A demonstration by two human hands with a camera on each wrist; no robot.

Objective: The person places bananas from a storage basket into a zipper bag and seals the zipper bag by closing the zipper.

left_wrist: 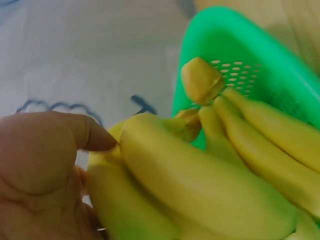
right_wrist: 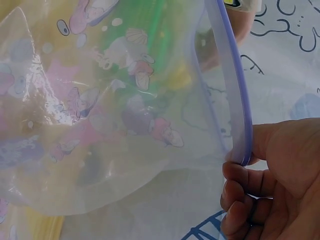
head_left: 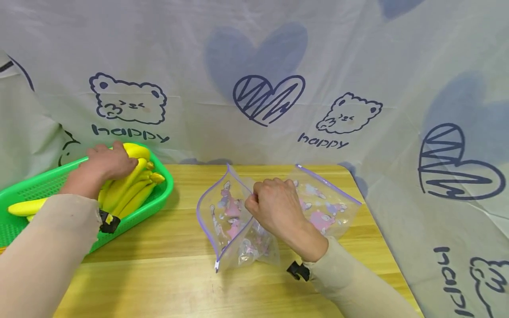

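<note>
At the green basket (head_left: 159, 201), my left hand (head_left: 109, 163) grips a bunch of bananas (left_wrist: 175, 175). Its thumb presses the near side in the left wrist view, while its other fingers are mostly hidden behind the bunch. More bananas (head_left: 133, 194) lie under and beside that hand. My right hand (head_left: 278, 205) pinches the purple zip edge of a clear printed zip bag (head_left: 228, 212). The bag's mouth gapes toward the basket. In the right wrist view, thumb and forefinger meet on the bag's rim (right_wrist: 240, 115), with the other fingers curled below.
A second clear zip bag (head_left: 324, 207) lies flat on the wooden table (head_left: 159, 278), behind and right of my right hand. A white curtain (head_left: 199, 110) with bear and heart drawings hangs along the table's far edge and right side.
</note>
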